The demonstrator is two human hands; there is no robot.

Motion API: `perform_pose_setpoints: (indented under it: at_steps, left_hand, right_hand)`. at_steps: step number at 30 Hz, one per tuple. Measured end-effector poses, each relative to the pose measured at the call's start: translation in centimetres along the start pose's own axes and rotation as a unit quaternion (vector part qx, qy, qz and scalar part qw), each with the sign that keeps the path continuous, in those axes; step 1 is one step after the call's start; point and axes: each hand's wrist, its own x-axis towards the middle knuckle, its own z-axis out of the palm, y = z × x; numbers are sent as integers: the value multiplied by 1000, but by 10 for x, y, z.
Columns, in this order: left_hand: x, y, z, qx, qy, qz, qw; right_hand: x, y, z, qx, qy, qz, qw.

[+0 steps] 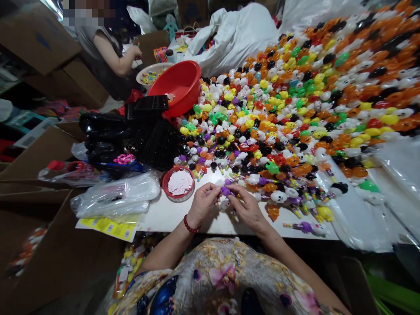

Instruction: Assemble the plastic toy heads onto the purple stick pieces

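Basically mid-job, by the look of it: left hand (pixel 204 202) and right hand (pixel 246 206) meet at the near edge of the white tabletop (pixel 170 216), fingertips of both pinched together on one small purple plastic toy piece (pixel 225 191). Can't make out what exactly gets done to it, too small and half covered by fingers.

Done so far, judging by layout: maybe the few stick-mounted toys (pixel 303 226) lying near right of the hands. Left to go: looks like loads, going by the huge heap of little plastic ghost and pumpkin heads (pixel 295 100) in orange, white, yellow, green and black, spreading far and right across the whole table.

Other stuff around: small red round basket of white paper slips (pixel 179 183) just left of the hands, big red plastic basin (pixel 179 85) farther back, black mesh trays (pixel 154 131) beside it, clear plastic bags (pixel 114 197) at near left, brown cardboard boxes (pixel 39 157) far left. Another person's arm (pixel 114 57) busy over a white bowl (pixel 152 72) at far left.

Nothing really blocking the hands, just toys crowding close on the right.
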Motion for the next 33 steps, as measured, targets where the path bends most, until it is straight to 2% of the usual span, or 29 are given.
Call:
perform_pose_setpoints:
  at_steps: [7, 11, 15, 19, 22, 24, 26, 27, 29, 31, 33]
  left_hand:
    - [2, 1, -1, -7, -40, -59, 997]
    - [2, 0, -2, -9, -29, -57, 998]
    - [1, -1, -4, 57, -15, -34, 998]
    - [-1, -3, -6, 167, -2, 47, 985]
    - [-4, -4, -6, 286, -11, 156, 945]
    - [-6, -4, -6, 341, -24, 211, 916]
    - [-8, -6, -4, 350, -24, 239, 906]
    - [-9, -7, -3, 337, -17, 244, 909]
    - [-9, -10, -1, 277, 2, 215, 936]
    - [-7, -12, -1, 178, 23, 142, 973]
    - [-5, -12, -5, 76, 30, 63, 995]
  right_hand:
    - [-2, 1, -2, -22, -4, -14, 1000]
    - [-1, 0, -4, -32, -22, -13, 999]
    - [-1, -1, -5, -83, -32, -43, 995]
    - [-2, -4, -5, -187, -5, -108, 976]
    - [-2, -8, -5, -246, 0, -138, 959]
    - [-2, -9, -4, -230, -13, -148, 962]
    - [-1, -10, -2, -177, -27, -149, 973]
    - [-1, -10, -1, -147, -27, -145, 978]
    - [1, -9, 1, -88, -18, -126, 988]
    - [2, -9, 3, -26, -1, -90, 996]
    - [4, -10, 1, 41, 16, -39, 998]
